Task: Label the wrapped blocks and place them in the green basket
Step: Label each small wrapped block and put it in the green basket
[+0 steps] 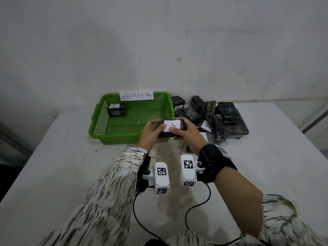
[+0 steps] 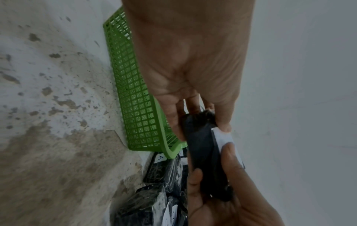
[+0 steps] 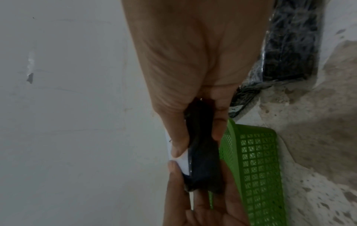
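Both hands on one wrapped block (image 1: 171,129), held in the air just over the near right corner of the green basket (image 1: 99,121). Left hand (image 1: 150,133) grips the block's left end, thumb on top, fingers curled under. Right hand (image 1: 186,133) grips the right end, thumb pressing the white label (image 1: 171,125) marked "A" onto the top face. Left wrist view shows both thumbs on the label's edges, so prob. smoothing it down.

One labelled block (image 1: 117,109) already lies in basket, far left corner. Pile of unlabelled blocks (image 1: 218,116) sits on the table (image 1: 53,166) just right of basket, w/ loose paper slips among them.

Handling, judged: block looks stiff & brick-like, moderate weight, w/ shiny crinkly plastic wrap, so likely slippery. Best held by the short ends or long sides, not by loose film. Label is thin paper, may lift at corners; press flat before letting go. Basket's open top = easy drop, low risk
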### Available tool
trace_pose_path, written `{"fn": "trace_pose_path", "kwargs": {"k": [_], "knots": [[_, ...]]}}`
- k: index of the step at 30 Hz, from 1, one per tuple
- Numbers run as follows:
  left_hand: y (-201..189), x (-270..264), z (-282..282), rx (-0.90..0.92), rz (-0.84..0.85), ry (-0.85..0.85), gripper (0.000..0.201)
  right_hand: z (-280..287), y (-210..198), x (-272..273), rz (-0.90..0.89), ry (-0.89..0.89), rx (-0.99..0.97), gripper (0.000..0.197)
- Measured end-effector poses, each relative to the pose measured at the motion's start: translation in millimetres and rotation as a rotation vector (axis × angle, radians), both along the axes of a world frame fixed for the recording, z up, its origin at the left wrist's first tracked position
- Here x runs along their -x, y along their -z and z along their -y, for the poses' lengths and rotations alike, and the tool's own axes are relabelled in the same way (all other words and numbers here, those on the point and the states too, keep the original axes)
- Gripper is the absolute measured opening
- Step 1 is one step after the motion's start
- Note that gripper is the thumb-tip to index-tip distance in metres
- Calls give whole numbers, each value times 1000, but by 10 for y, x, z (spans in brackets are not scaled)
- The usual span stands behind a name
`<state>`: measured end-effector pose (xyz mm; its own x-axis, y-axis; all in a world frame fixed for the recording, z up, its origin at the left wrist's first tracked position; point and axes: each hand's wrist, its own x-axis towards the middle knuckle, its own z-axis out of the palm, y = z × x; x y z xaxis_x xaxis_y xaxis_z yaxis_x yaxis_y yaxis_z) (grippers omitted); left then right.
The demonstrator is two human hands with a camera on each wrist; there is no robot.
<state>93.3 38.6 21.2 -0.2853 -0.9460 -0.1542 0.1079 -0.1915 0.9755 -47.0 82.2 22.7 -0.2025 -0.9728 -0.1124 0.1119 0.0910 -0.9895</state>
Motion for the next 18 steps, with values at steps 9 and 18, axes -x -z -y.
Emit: {"fn": "trace_pose_path", "kwargs": {"k": [9, 18], "knots": [[21, -33, -2, -35, -62, 11, 23, 16, 31, 21, 104, -27, -20, 35], [4, -74, -11, 78, 116, 169, 39, 34, -25, 53, 177, 54, -133, 16]]}}
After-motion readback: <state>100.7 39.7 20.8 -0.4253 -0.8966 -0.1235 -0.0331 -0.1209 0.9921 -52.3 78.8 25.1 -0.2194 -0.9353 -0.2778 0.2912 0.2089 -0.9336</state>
